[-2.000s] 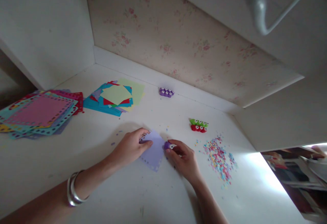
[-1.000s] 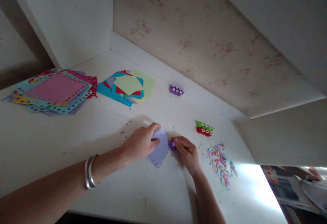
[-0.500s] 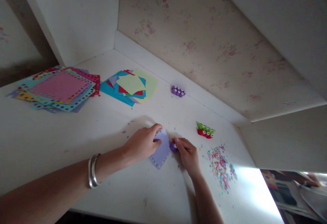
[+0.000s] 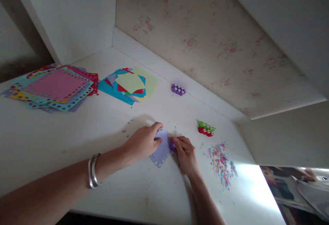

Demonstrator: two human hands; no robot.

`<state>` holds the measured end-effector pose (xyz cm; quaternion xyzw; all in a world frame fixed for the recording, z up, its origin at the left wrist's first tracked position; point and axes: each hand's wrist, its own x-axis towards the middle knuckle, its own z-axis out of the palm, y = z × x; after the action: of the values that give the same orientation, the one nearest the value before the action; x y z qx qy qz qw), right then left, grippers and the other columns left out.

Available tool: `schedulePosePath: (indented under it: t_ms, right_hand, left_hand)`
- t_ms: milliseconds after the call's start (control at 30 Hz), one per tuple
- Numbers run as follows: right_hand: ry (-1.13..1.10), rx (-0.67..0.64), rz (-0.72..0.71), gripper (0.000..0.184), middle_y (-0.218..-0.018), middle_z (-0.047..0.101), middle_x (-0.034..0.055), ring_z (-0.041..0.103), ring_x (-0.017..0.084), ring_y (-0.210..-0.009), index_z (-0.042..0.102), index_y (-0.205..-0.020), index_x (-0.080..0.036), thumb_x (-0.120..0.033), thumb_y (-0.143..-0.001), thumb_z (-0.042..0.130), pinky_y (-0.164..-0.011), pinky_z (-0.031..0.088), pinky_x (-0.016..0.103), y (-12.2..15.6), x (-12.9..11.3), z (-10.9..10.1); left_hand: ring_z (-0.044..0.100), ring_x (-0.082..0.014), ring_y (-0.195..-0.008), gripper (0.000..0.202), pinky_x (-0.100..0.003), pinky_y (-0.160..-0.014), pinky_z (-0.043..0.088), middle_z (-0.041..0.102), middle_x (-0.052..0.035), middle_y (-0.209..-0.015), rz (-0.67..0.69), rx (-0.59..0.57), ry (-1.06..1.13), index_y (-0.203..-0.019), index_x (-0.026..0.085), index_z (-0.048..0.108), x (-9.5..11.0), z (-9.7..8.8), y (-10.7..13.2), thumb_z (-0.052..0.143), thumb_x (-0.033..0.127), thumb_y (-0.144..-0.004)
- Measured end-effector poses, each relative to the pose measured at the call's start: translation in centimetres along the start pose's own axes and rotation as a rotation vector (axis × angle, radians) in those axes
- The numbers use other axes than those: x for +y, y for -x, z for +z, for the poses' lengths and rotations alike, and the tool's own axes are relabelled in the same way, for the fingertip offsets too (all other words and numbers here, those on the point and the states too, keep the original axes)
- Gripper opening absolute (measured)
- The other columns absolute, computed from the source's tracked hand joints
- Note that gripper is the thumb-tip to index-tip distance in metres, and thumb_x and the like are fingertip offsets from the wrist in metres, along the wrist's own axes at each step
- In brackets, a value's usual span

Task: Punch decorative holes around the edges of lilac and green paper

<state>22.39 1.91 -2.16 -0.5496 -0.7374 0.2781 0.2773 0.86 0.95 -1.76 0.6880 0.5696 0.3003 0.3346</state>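
Note:
A lavender paper sheet (image 4: 161, 149) lies on the white table, with small punched holes along its lower and upper-left edges. My left hand (image 4: 144, 141) grips its left side, thumb on top and fingers curled at the edge. At the sheet's right edge, my right hand (image 4: 187, 151) is closed around a small purple paper punch (image 4: 172, 145), thumb pressed on it. The hand partly hides the punch. Lavender paper bits (image 4: 125, 131) lie just beyond my left hand.
Punched coloured sheets (image 4: 58, 83) are piled at the left, beside a stack of uncut coloured paper (image 4: 131, 83). Near the wall stand purple punches (image 4: 178, 89); farther right are green and red punches (image 4: 206, 129). Colourful confetti (image 4: 221, 163) is heaped on the right.
My right hand and the punch have shifted slightly left, closer against the sheet's right edge. My left hand stays on the sheet. The whole view has moved a little.

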Motion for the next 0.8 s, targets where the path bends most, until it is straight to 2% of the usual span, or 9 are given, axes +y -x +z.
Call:
schedulePosePath:
  t_ms: [200, 400, 600, 733, 800]
  right_hand:
    - [-0.034, 0.031, 0.013, 0.032, -0.088, 0.069, 0.0038, 0.062, 0.017, -0.082, 0.076, -0.085, -0.023, -0.040, -0.097, 0.052, -0.076, 0.046, 0.032, 0.10, -0.19, 0.09]
    - [0.026, 0.034, -0.018, 0.033, -0.086, 0.068, 0.0037, 0.061, 0.017, -0.079, 0.074, -0.079, -0.022, -0.039, -0.097, 0.052, -0.075, 0.046, 0.032, 0.25, -0.28, 0.18]
    - [0.142, 0.060, -0.116, 0.033, -0.085, 0.068, 0.0055, 0.059, 0.018, -0.080, 0.075, -0.089, -0.022, -0.037, -0.099, 0.047, -0.076, 0.045, 0.034, 0.28, -0.25, 0.48]
    - [0.154, 0.095, -0.133, 0.038, -0.080, 0.068, 0.0051, 0.058, 0.018, -0.077, 0.073, -0.078, -0.021, -0.039, -0.099, 0.047, -0.075, 0.045, 0.034, 0.27, -0.44, 0.52]
    - [0.116, 0.079, -0.122, 0.038, -0.081, 0.068, 0.0048, 0.059, 0.018, -0.078, 0.073, -0.079, -0.021, -0.040, -0.099, 0.047, -0.075, 0.045, 0.032, 0.21, -0.66, 0.35]
  left_hand:
    - [0.071, -0.0241, -0.083, 0.039, -0.031, -0.072, 0.050, 0.074, -0.0071, -0.096, -0.018, -0.017, -0.016, -0.123, 0.022, 0.056, 0.00, 0.03, -0.23, 0.061, 0.023, -0.085]
    - [0.071, -0.0242, -0.083, 0.038, -0.031, -0.071, 0.050, 0.075, -0.0070, -0.100, -0.007, -0.017, -0.014, -0.123, 0.023, 0.055, -0.15, 0.06, -0.12, 0.061, 0.025, -0.085]
    - [0.071, -0.0252, -0.095, 0.038, -0.032, -0.079, 0.052, 0.073, -0.0074, -0.108, 0.004, -0.016, -0.005, -0.121, 0.023, 0.056, -0.16, 0.09, -0.22, 0.061, 0.022, -0.084]
    - [0.070, -0.0257, -0.099, 0.039, -0.033, -0.085, 0.052, 0.073, -0.0081, -0.109, -0.005, -0.020, 0.002, -0.121, 0.023, 0.056, -0.14, 0.04, -0.27, 0.062, 0.022, -0.082]
    - [0.070, -0.0256, -0.099, 0.039, -0.033, -0.086, 0.052, 0.073, -0.0086, -0.109, 0.005, -0.022, 0.010, -0.121, 0.022, 0.055, -0.14, -0.04, -0.24, 0.061, 0.022, -0.082]
